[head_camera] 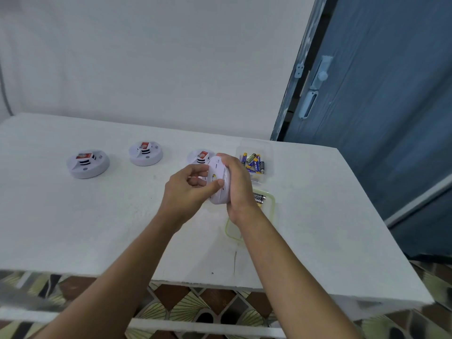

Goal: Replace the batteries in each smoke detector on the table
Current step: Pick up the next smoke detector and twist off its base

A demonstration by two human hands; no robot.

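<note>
- We are counting four white smoke detectors: three lying on the tabletop (97,228), one lifted in the hands.
- The left detector (88,163) and the middle detector (146,152) are sitting well apart, each showing a red-labelled battery on top.
- The left hand (186,192) is pinching the held detector (220,170), which is tilting on edge, between curled fingers (195,170) and thumb.
- The third detector (199,156) is peeking out just behind it.
- The right hand (238,189) is wrapping round its far side.
- We are seeing two containers: a clear box (254,146) of jumbled batteries (253,162), too many to count, and a green-rimmed tray (227,228) holding dark batteries (259,199).
</note>
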